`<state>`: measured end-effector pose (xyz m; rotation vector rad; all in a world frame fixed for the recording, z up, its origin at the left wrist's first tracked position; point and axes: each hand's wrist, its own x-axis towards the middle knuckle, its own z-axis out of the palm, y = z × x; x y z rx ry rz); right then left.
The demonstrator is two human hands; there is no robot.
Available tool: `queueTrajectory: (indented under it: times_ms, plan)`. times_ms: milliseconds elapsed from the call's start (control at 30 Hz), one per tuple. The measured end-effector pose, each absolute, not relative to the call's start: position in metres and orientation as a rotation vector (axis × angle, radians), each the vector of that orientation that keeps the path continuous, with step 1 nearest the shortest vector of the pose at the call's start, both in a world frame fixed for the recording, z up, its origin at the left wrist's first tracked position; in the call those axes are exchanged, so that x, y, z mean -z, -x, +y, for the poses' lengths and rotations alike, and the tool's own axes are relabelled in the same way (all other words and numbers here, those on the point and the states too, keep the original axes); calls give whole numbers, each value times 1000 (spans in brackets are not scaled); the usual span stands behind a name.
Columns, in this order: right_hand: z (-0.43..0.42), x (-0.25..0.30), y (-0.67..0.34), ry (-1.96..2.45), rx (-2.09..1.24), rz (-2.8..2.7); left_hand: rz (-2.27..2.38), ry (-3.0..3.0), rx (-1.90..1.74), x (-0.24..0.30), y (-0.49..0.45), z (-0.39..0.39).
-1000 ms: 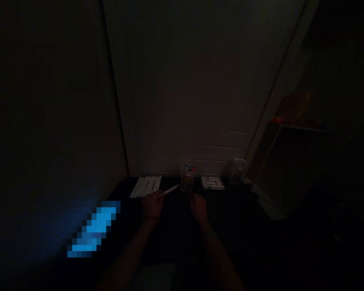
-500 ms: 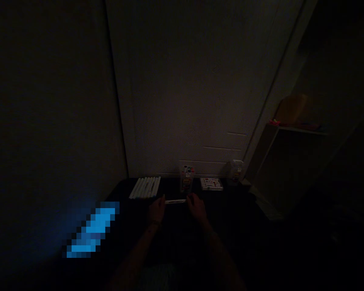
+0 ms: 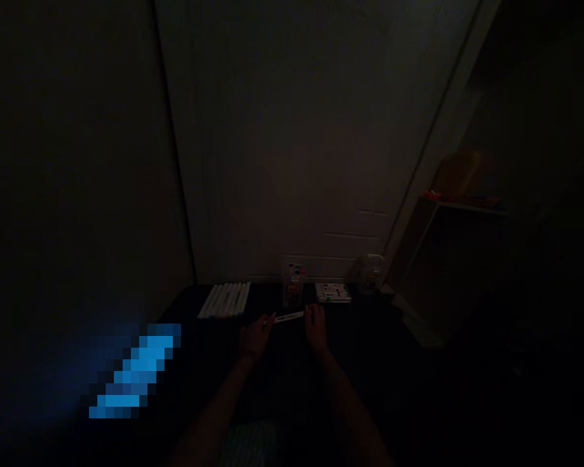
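Note:
Between my two hands, a white marker (image 3: 289,317) is held roughly level above the dark table, its right end slightly higher. My left hand (image 3: 257,336) pinches the left end, and my right hand (image 3: 316,324) is closed round the right end. Just beyond them stands a clear case of markers (image 3: 292,288) with coloured ends on top. To the left, several white markers (image 3: 225,299) lie side by side in a row. A flat pack of markers (image 3: 333,292) lies behind my right hand. Fine detail is lost in the dim light.
A clear container (image 3: 371,274) stands at the back right, near the wall (image 3: 292,162). Farther right is a shelf unit (image 3: 418,259) with a yellowish object (image 3: 460,172) on it. A blurred bright blue screen (image 3: 139,370) glows at the left. The dark table (image 3: 370,337) runs up to the wall.
The marker has tilted, its right end rising a little, and my right hand has turned slightly more upright. The whole view has shifted a little, so things sit farther left.

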<state>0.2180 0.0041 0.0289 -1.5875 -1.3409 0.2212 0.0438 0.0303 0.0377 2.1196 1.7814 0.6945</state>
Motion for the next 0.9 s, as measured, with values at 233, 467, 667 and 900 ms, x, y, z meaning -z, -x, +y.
queueTrajectory:
  times_ms: [233, 467, 667, 900]
  plan:
    - [3, -20, -216, 1705, -318, -1343, 1789, -2080, -706, -26, -36, 39]
    - [7, -18, -218, 1712, -322, -1341, 1730, -1967, -819, -27, -33, 37]
    - [6, -20, -217, 1737, -340, -1339, 1711, -2043, -825, -32, -36, 30]
    - [3, -20, -214, 1734, -282, -1462, 1764, -2155, -756, -35, -39, 27]
